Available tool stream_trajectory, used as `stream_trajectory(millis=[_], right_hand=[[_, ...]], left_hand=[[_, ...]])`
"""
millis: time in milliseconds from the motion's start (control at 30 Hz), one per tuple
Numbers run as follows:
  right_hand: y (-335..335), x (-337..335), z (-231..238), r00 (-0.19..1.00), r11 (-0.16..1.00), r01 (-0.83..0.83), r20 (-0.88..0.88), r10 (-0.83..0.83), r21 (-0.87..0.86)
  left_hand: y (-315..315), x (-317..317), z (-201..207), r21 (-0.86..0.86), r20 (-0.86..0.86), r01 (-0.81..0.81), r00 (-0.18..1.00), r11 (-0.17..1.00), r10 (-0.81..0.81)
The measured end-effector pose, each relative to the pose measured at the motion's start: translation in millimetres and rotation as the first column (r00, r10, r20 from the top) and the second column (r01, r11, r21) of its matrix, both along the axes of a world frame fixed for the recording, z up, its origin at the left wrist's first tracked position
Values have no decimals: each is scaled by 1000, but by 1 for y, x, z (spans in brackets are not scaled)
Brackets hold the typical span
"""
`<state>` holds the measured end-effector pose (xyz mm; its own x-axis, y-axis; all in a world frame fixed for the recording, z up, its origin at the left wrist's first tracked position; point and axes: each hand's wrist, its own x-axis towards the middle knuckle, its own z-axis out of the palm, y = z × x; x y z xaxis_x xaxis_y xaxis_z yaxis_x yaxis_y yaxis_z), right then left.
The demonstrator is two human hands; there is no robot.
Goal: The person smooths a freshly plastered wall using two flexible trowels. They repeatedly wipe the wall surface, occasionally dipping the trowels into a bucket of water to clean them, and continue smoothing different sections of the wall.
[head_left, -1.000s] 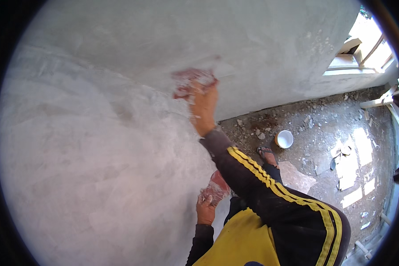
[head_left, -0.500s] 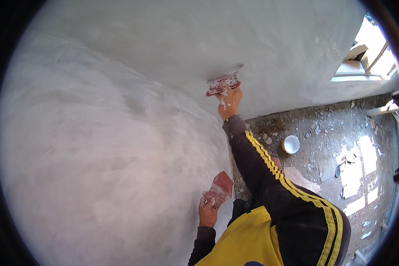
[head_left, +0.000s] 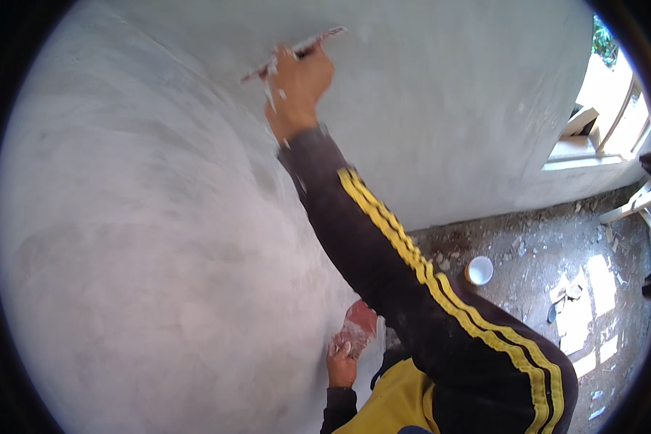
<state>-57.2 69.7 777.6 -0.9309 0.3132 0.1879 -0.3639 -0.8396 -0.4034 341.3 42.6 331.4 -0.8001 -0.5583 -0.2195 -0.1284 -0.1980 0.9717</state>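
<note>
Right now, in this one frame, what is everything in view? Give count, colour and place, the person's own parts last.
flat tool: 1, reddish with white smears, in the right hand, at the grey wall
scraper: 1, red with white smears, in the left hand
whitish wall: 1, whitish grey, left
grey wall: 1, grey, top
window: 1, pale-framed, upper right
bucket: 1, white and orange, on the floor
floor: 1, grey-brown, right
rubble: many pieces, pale, on the floor
beam: at least 1, pale, right
shirt: 1, yellow and black, bottom
sleeves: 2, black, right one yellow-striped
right hand: 1, top
left hand: 1, bottom
</note>
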Motion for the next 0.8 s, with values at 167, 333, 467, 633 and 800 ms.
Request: stream_trajectory(millis=[167, 333, 467, 633, 800], right_hand=[[89, 58, -32, 980, 935, -109, -121, 158, 338], [130, 9, 3, 193, -287, 898, -883, -427, 335], [95, -49, -8, 127, -595, 792, -990, -56, 135], [79, -32, -104, 494, -601, 781, -755, 431, 168], [130, -35, -16, 206, -394, 903, -977, 55, 168]], left_hand=[[18, 7, 5, 68, -127, -48, 990, 997, 56], [27, 2, 7, 478, -109, -91, 981, 874, 162], [35, -11, -12, 495, -137, -29, 984, 868, 111], [36, -54, -31, 520, -289, 104, 955, 848, 60], [34, -51, -22, 557, -216, -34, 959, 830, 185]])
